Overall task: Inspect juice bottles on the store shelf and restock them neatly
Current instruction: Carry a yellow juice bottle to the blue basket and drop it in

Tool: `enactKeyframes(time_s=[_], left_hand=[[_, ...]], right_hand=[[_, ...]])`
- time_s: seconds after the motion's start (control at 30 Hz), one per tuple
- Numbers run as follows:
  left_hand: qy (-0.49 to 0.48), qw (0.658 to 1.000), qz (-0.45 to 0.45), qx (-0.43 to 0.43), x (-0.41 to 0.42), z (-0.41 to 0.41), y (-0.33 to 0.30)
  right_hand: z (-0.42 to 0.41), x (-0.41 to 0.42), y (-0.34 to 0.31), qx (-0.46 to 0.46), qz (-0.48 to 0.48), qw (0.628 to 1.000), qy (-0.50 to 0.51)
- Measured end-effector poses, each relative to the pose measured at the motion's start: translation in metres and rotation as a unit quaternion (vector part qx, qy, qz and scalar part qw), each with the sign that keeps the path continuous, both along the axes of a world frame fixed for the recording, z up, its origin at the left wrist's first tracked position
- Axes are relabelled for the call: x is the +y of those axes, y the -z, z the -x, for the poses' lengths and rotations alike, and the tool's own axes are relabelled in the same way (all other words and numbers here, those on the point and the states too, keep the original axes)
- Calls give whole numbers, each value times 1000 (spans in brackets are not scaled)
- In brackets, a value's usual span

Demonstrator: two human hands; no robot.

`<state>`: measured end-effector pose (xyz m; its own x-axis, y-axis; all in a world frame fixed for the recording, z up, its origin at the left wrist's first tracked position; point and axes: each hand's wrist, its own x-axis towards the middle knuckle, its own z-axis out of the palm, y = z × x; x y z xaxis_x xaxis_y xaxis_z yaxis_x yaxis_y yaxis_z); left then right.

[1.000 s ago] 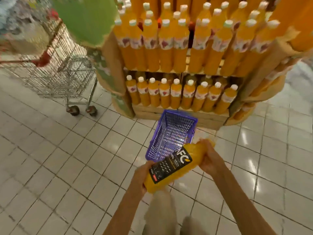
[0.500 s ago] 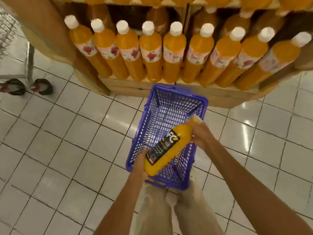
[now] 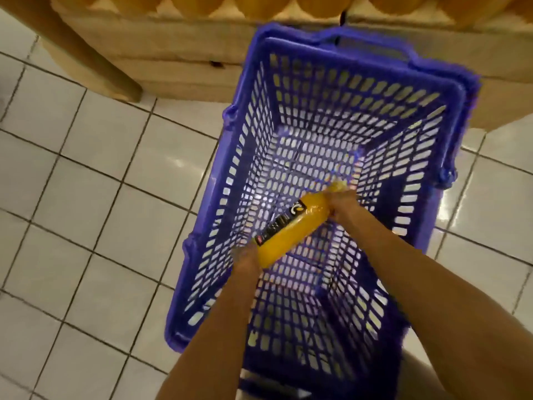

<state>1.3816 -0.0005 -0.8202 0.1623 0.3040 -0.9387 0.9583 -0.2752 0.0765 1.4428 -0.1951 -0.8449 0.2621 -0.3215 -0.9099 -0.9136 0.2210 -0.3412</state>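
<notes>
Bottle [image 3: 288, 229] now lower in basket [image 3: 450, 90], L hand [image 3: 245, 259] & R hand [image 3: 343, 207] grip clamped on ends

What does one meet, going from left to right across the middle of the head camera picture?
White tiled floor → left wall of the blue basket → left hand → orange juice bottle → right hand → right wall of the basket → tiled floor again.

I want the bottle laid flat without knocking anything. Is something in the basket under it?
Nothing visible: the basket holds only the juice bottle, gripped by the left hand and right hand.
</notes>
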Motion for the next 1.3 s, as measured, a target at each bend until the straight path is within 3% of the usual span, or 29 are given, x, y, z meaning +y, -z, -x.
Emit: enactKeyframes(time_s=[0.1,0.2,0.37,0.47,0.6,0.7,0.83,0.93,1.1,1.2,1.3], left_hand=[[-132,986,-78,-62,6,-6,12],[-173,983,-28,-59,-1,-9,-4],[-127,990,27,-57,-7,-16,-87],[-69,992,76,-71,-14,-36,-201],[26,979,128,-158,-33,-59,-409],[43,966,148,-209,-45,-51,-560],[99,963,147,-201,-57,-20,-688],[158,958,150,-188,-66,11,-726],[237,941,162,-179,-78,44,-745],[310,917,184,-170,-80,60,-753],[404,875,207,-168,-84,79,-757]], right_hand=[[-2,0,0,38,-10,998,54],[-1,3,-4,42,-8,996,73],[0,14,-100,35,-48,998,6],[9,12,-224,-40,-85,995,-38],[38,-6,-437,-146,-77,986,-36],[79,-25,-584,-216,-52,973,-57],[146,-49,-711,-265,-36,962,-47],[193,-60,-756,-281,-9,959,-41],[269,-63,-779,-279,80,956,-45],[323,-47,-778,-270,114,955,39],[384,-5,-768,-244,150,938,195]])
